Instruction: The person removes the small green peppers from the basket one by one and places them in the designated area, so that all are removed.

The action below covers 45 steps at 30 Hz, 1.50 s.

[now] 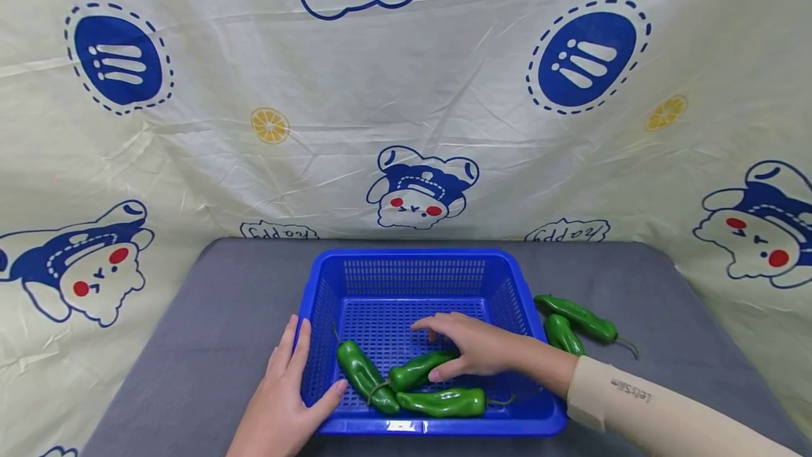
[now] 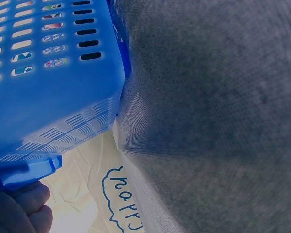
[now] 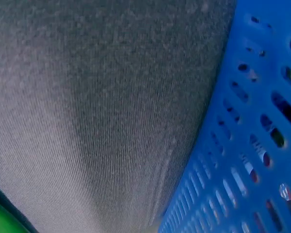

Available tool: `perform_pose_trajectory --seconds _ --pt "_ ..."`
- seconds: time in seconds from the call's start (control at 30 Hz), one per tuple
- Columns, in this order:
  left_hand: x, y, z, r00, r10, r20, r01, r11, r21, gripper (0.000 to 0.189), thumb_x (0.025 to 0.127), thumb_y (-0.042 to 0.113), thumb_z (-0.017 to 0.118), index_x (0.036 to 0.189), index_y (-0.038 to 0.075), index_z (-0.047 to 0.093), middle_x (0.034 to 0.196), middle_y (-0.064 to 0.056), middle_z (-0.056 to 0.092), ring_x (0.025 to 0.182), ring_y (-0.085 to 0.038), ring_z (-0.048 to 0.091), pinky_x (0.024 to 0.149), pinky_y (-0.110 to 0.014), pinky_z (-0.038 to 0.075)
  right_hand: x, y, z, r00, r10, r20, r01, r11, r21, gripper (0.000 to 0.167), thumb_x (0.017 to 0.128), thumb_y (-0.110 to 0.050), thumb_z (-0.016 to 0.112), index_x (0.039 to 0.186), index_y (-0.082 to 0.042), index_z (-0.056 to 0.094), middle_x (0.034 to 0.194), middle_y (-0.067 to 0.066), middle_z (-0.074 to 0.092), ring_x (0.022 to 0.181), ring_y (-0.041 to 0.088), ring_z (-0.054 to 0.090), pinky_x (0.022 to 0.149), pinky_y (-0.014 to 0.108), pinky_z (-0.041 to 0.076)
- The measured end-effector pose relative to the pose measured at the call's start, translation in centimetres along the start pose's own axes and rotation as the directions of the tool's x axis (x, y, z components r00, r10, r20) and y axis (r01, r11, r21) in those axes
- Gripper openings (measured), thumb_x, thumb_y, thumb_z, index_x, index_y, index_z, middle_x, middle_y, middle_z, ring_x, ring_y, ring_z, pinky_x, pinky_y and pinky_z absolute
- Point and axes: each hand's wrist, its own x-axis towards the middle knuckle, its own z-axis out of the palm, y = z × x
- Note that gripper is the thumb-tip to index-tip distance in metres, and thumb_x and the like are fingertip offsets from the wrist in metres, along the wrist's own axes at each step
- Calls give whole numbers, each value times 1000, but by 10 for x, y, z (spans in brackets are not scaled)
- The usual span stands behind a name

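A blue plastic basket (image 1: 412,425) with slotted walls stands on the table. My left hand (image 1: 285,386) rests at its left rim, fingers extended along the edge and thumb spread toward the near-left corner. In the left wrist view, fingertips (image 2: 31,208) show close to the rim. Inside lie three green peppers: a long one at the left (image 1: 364,372), one in the middle (image 1: 415,371) and one along the front (image 1: 444,403). My right hand (image 1: 472,348) is over the middle pepper, fingers spread and thumb low beside it, partly hiding its right end.
Right of the basket, two more green peppers lie on the grey table cloth (image 1: 672,372): a long one (image 1: 580,317) and a shorter one (image 1: 561,335), partly covered by my right forearm. A printed curtain (image 1: 342,104) hangs behind the table.
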Motion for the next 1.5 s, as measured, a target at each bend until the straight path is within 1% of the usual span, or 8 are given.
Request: perform_pose_trajectory --seconds 0.23,0.47,0.73,0.9,1.07,1.23,1.37,1.5 --pt "-1 -1 1 1000 12 -16 -12 1000 -2 99 88 64 61 160 10 17 168 -11 8 147 -47 26 105 -69 37 5 1 1 999 17 39 -17 1000 -11 70 87 -51 71 148 -27 45 116 -9 59 111 9 53 95 39 47" --pt "-2 -1 1 1000 15 -20 -15 1000 -7 99 88 64 61 160 11 18 168 -11 9 146 -48 27 104 -70 37 6 4 2 998 -11 58 13 1000 -27 70 85 -44 76 146 -27 46 100 -15 56 94 3 52 84 28 45" --pt "0 -1 0 1000 0 -1 0 1000 -5 100 88 66 60 160 13 17 168 -11 7 147 -47 25 105 -70 37 4 3 3 997 -32 69 39 995 -92 64 84 -35 79 141 -34 51 109 -16 55 102 2 53 90 30 47" --pt "-2 -1 1 1000 14 -22 -14 1000 -3 99 88 64 61 160 11 19 168 -11 9 147 -47 27 104 -69 38 4 2 3 995 -41 89 52 991 -122 64 84 -31 79 141 -38 51 117 -13 54 106 4 53 92 30 48" --pt "-3 -2 2 998 30 -46 -30 1000 -1 98 88 62 63 159 10 20 168 -11 10 146 -46 29 103 -69 39 4 1 3 992 -59 112 74 988 -138 62 87 -31 75 143 -39 50 118 -15 56 107 3 54 95 31 48" --pt "-3 -3 3 997 42 -63 -42 999 1 97 88 60 64 159 10 22 167 -12 12 145 -48 30 102 -69 39 2 1 2 989 -70 133 86 990 -115 59 91 -29 71 144 -38 47 122 -15 58 113 4 55 100 36 47" --pt "-3 -3 3 997 41 -59 -41 999 0 97 88 60 64 159 10 21 168 -12 12 144 -49 30 103 -69 39 1 2 0 992 -70 107 79 994 -81 58 93 -28 70 145 -37 46 123 -13 58 112 4 55 97 34 49" --pt "-3 -3 3 998 41 -53 -41 999 -1 97 88 61 63 159 10 21 168 -12 11 144 -49 30 102 -70 39 -2 1 -4 997 -69 42 72 995 -71 55 95 -28 67 145 -35 47 122 -13 59 108 6 57 92 33 50"
